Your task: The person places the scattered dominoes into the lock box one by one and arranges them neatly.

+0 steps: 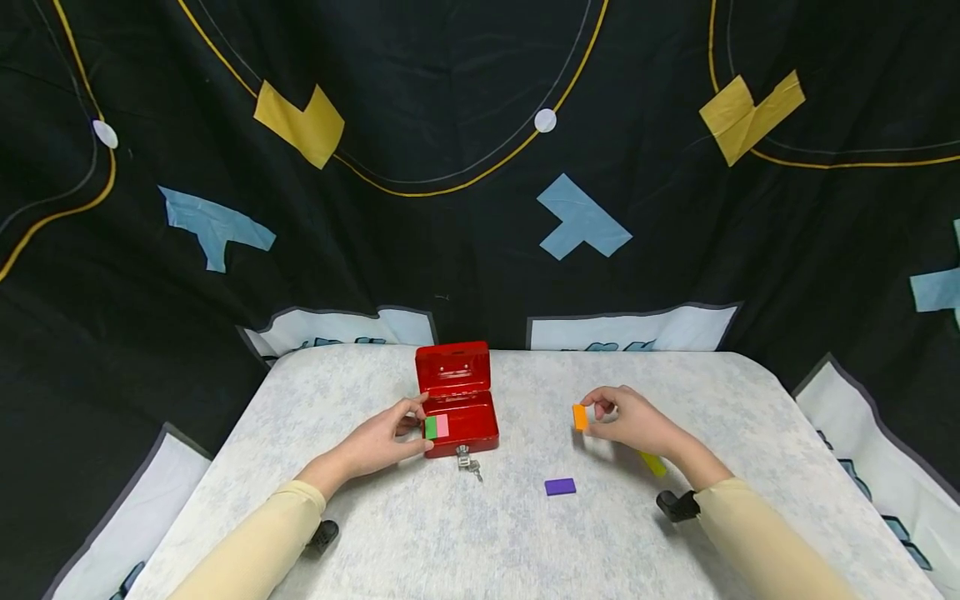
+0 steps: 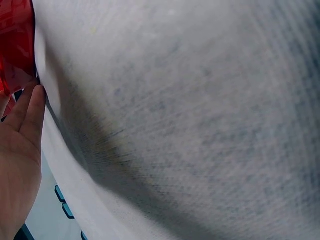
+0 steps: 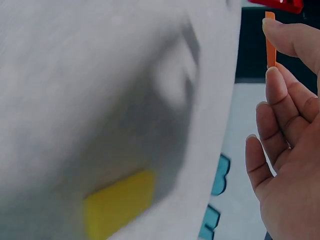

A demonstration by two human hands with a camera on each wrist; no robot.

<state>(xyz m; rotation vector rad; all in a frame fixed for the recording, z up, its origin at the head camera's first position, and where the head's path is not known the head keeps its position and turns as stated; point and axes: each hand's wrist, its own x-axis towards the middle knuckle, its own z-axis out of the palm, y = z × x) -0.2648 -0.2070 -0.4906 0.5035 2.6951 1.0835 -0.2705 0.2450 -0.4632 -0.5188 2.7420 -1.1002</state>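
Observation:
A small red cash box (image 1: 471, 433) stands on the table with its lid (image 1: 453, 367) raised. Inside, at the left end, lie a green block (image 1: 431, 427) and a pink block (image 1: 442, 426) side by side. My left hand (image 1: 382, 437) grips the box's left side, thumb near the front corner and fingers farther back. To the right of the box, my right hand (image 1: 633, 423) pinches an orange block (image 1: 580, 417) between thumb and fingers, above the table. In the right wrist view the orange block (image 3: 270, 42) is seen edge-on.
A purple block (image 1: 560, 487) lies on the table right of the box, towards the front. Partly under my right forearm is a yellow block (image 1: 653, 463). Keys (image 1: 472, 468) hang from the lock at the box's front. A black curtain (image 1: 480, 250) stands behind the table.

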